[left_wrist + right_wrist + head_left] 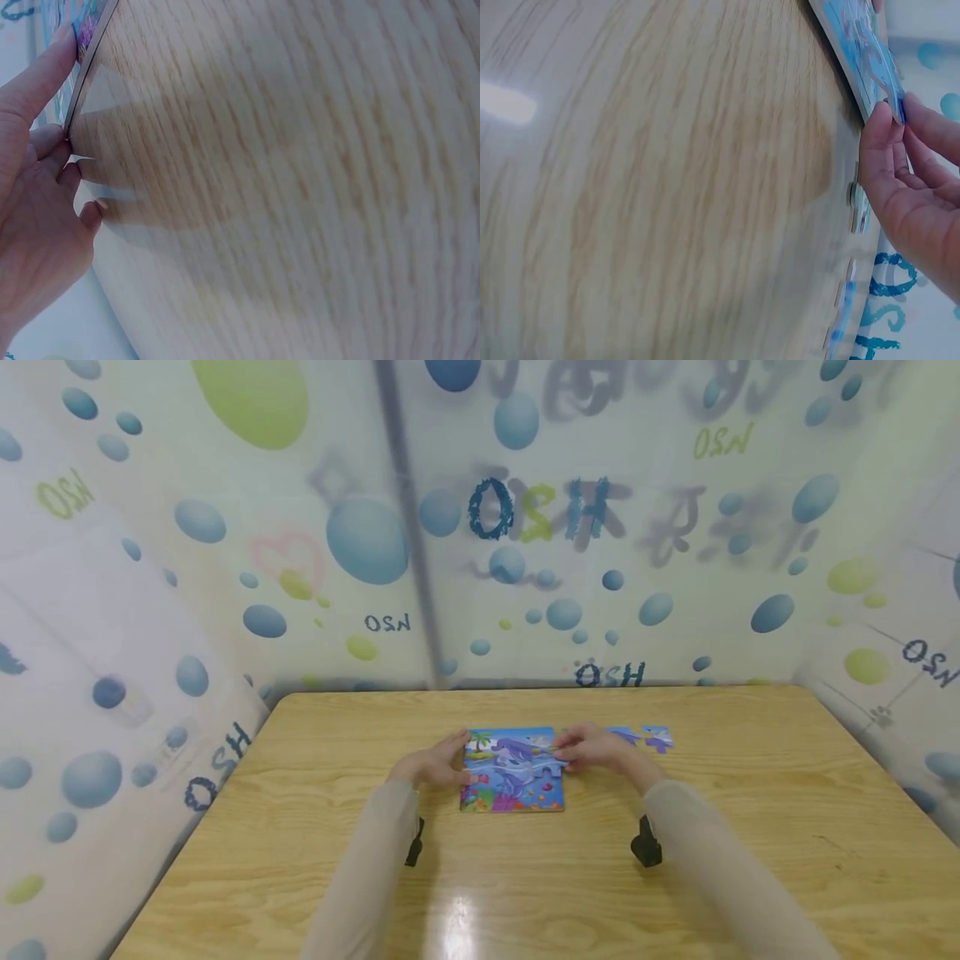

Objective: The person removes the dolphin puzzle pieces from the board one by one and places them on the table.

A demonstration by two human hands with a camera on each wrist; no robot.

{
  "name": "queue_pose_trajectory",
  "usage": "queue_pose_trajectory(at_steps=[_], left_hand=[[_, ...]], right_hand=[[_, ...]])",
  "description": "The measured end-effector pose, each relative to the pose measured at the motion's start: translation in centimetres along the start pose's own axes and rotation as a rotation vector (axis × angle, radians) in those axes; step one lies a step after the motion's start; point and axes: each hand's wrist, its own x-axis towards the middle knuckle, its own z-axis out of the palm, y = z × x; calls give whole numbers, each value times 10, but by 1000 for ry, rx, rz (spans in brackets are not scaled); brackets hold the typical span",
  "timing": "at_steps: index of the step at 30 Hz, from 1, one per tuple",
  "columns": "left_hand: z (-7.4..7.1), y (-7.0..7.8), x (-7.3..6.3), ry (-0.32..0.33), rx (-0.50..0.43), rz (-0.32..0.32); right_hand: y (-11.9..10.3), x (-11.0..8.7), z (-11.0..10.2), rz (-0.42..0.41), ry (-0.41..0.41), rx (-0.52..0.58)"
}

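Observation:
A jigsaw puzzle [517,777] with a dolphin and sea picture lies flat on the wooden table. My left hand [435,764] rests along its left side. In the left wrist view, the thumb [49,75] lies over the picture while other fingertips touch the board's edge and the table. At the puzzle's right side, my right hand [596,750] pinches a blue puzzle piece [892,82] between thumb and fingers. That piece is tilted over the board. Part of it is hidden by the fingers.
Loose puzzle pieces [657,737] lie on the table [525,893] behind and right of my right hand. A wall covering [600,635] with blue and green dots stands behind the table's far edge and along both sides.

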Motion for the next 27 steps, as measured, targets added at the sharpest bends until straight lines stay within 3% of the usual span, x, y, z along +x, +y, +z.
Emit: queue_pose_trajectory(at_steps=[27], left_hand=[[0,-3,0,1,-49,8]], right_hand=[[20,-28,-32,69,-30,-51]])
